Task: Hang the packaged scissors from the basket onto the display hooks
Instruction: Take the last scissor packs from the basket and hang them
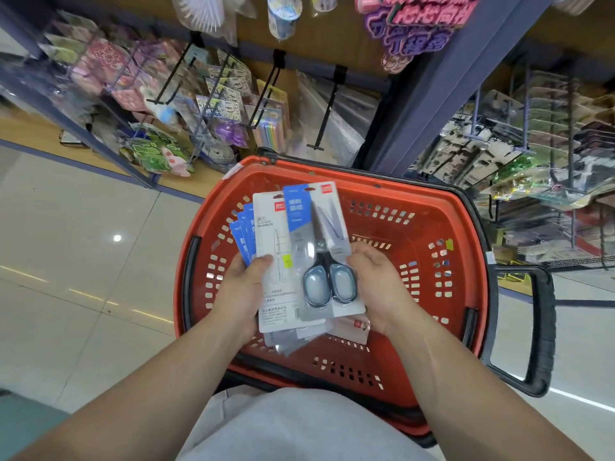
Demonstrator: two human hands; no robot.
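Grey cloth [299, 427] of the person's clothing fills the bottom edge, and 2 bare forearms reach forward from either side of it. Between the hands, over the middle of the basket, sits a fanned stack of scissor packs [271, 261]. The top pack [324, 227] faces the camera: its scissors lie with the 2 blue-grey finger loops toward the person and the blades pointing away toward the shelf, leaning slightly left, so the long axis runs near to far. The card's blue header and hang-hole end are at the far end.

The left hand [244, 287] grips the stack's left side, thumb pressed on the front of a white card and fingers hidden behind. The right hand [376, 281] holds the top pack's right edge, its fingers curled onto the card beside the scissor pivot.

Below them is the red basket [432, 197], its slotted walls all round and a black handle [545, 327] lying out past its right rim. Beyond the far rim, black display hooks [327, 118] jut from a wooden back panel among hanging stationery packs. Pale floor tiles [83, 261] spread to the left.
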